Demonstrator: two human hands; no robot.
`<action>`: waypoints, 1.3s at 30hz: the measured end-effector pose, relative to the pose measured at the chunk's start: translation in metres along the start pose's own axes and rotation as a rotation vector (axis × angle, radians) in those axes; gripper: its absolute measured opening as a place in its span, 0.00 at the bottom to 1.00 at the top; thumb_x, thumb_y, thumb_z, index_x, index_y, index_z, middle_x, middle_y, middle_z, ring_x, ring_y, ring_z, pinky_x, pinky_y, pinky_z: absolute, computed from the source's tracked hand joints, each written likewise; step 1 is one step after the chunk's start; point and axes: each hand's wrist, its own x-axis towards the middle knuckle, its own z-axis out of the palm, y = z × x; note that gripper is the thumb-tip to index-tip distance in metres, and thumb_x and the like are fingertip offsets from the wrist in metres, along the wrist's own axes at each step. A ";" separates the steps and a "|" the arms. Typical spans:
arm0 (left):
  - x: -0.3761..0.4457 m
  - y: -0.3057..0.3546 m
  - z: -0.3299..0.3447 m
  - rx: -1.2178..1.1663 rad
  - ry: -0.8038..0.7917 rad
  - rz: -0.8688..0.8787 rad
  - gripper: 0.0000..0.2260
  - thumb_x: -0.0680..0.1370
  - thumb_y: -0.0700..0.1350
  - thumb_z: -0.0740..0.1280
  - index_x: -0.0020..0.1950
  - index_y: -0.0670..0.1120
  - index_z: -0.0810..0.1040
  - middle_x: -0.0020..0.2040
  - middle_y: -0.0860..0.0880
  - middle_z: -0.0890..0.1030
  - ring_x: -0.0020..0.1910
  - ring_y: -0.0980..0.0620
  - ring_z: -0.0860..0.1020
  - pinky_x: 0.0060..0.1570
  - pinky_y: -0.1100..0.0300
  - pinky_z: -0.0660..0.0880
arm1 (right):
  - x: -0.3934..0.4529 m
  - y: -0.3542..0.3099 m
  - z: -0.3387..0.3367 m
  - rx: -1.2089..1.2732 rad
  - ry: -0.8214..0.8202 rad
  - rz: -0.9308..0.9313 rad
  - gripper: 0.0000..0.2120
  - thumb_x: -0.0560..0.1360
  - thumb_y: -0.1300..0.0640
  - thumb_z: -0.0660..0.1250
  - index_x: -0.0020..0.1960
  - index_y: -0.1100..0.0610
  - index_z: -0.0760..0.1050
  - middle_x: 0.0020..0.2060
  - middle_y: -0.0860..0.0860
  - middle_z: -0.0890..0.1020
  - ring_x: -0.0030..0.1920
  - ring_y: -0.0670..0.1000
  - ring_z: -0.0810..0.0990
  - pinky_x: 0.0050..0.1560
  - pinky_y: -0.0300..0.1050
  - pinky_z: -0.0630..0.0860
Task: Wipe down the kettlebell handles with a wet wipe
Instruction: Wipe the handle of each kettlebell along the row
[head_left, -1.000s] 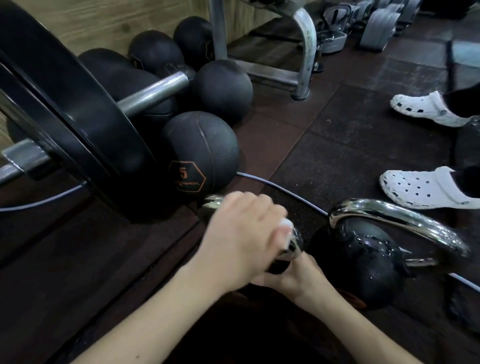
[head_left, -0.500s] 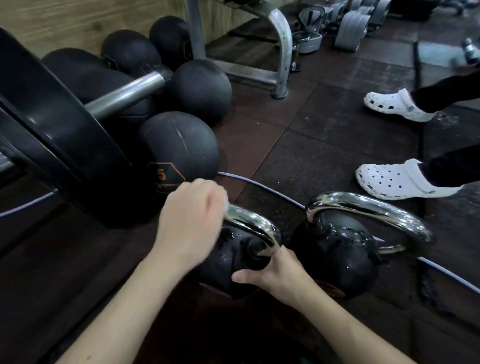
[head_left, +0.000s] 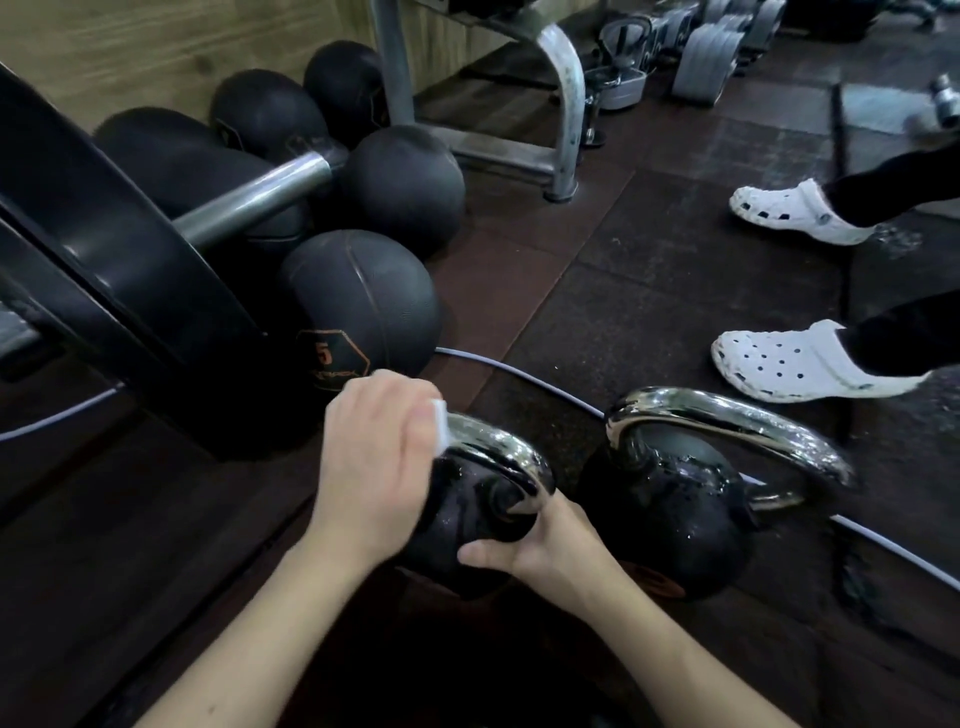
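Note:
Two black kettlebells with shiny chrome handles stand on the dark rubber floor. The near kettlebell (head_left: 470, 519) is between my hands. My left hand (head_left: 374, 457) is curled round the left end of its chrome handle (head_left: 498, 447) with a white wet wipe (head_left: 439, 423) showing at my fingers. My right hand (head_left: 540, 545) grips the black body from the near right side, thumb across the front. The second kettlebell (head_left: 670, 499) stands to the right with its wet handle (head_left: 727, 421) untouched.
A big black weight plate (head_left: 119, 280) on a barbell leans at left. Several black medicine balls (head_left: 363, 306) lie behind it. A grey cable (head_left: 519, 371) runs across the floor. Another person's feet in white clogs (head_left: 800, 369) stand at right. A metal rack leg (head_left: 566, 109) is behind.
My left hand with the wipe slid from the right end of the near handle to its left end. My right hand stays on the kettlebell body.

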 end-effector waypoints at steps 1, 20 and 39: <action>-0.003 -0.007 0.005 -0.131 0.068 -0.096 0.15 0.83 0.45 0.52 0.43 0.46 0.75 0.45 0.53 0.77 0.47 0.47 0.74 0.51 0.51 0.69 | -0.001 -0.001 0.000 0.010 0.000 -0.003 0.47 0.52 0.32 0.81 0.69 0.37 0.70 0.47 0.27 0.79 0.54 0.30 0.76 0.60 0.38 0.74; -0.004 0.053 0.004 0.231 -0.250 0.188 0.14 0.81 0.51 0.58 0.54 0.48 0.82 0.51 0.51 0.81 0.51 0.45 0.78 0.60 0.47 0.70 | 0.006 0.007 0.006 0.036 -0.051 -0.001 0.59 0.51 0.27 0.78 0.77 0.34 0.56 0.77 0.42 0.67 0.75 0.52 0.69 0.73 0.55 0.69; 0.037 0.210 0.099 0.053 -0.325 0.466 0.20 0.83 0.54 0.54 0.64 0.47 0.80 0.60 0.46 0.81 0.61 0.42 0.77 0.67 0.42 0.69 | -0.071 0.135 -0.152 0.208 0.235 0.047 0.46 0.58 0.43 0.86 0.71 0.41 0.69 0.67 0.37 0.77 0.73 0.43 0.71 0.71 0.44 0.68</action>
